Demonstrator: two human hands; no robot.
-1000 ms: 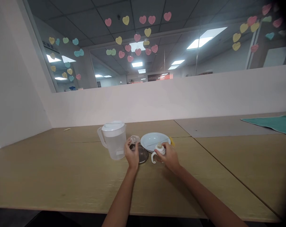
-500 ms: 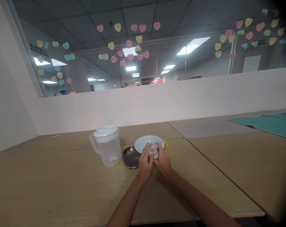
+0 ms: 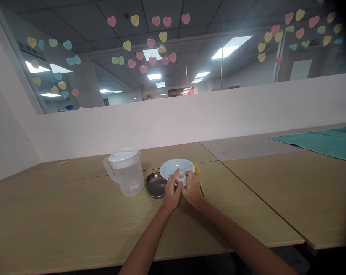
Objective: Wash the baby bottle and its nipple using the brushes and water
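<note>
Between my hands is a small white ring-shaped bottle top (image 3: 181,177) with a clear, dome-like part above it. My left hand (image 3: 172,194) grips its left side, fingers curled and thumb against the near edge. From the right, my right hand (image 3: 192,189) closes on the same piece. Both hands are just in front of a pale blue-white bowl (image 3: 173,165), partly covering its near rim. A round, shallow metal dish (image 3: 156,185) lies to the left of my left hand. Beside my right hand is a brush (image 3: 202,187) with a yellow head and green handle.
A clear plastic pitcher (image 3: 129,177) with a white lid stands left of the metal dish. A teal cloth (image 3: 322,141) lies at the far right of the wooden table (image 3: 84,221). Behind it rises a white wall (image 3: 173,126) below a window with heart-shaped notes.
The whole view has shifted, so the table things appear slightly higher and further left. My hands keep their hold on the bottle top, and more of the green brush handle shows.
</note>
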